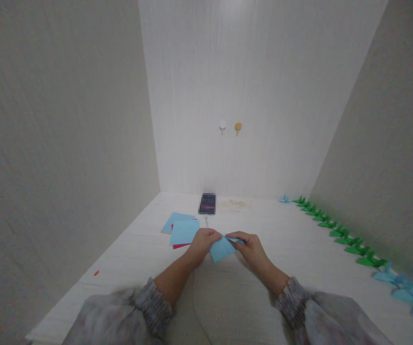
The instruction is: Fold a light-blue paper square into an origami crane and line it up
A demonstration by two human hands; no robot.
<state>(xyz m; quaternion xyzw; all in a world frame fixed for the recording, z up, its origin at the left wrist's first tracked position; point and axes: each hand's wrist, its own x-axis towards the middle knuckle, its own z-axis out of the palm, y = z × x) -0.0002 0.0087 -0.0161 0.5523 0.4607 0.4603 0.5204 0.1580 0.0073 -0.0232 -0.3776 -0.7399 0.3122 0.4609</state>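
A light blue sheet of origami paper (221, 250), partly folded, is held between both hands above the white table. My left hand (202, 243) pinches its left side near the top, thumb lying over the paper. On the right, my right hand (251, 247) is closed on a raised fold at the paper's upper right corner. Left of my left hand lies a loose pile of square paper (184, 232), light blue on top with red edges showing beneath. The fingertips under the sheet are hidden.
A phone (207, 204), blurred out, lies at the back with a white cable (199, 316) running toward me. Folded green paper cranes (339, 232) and blue ones (407, 290) line the right edge. A small orange-red piece (96, 273) lies left. Walls enclose three sides.
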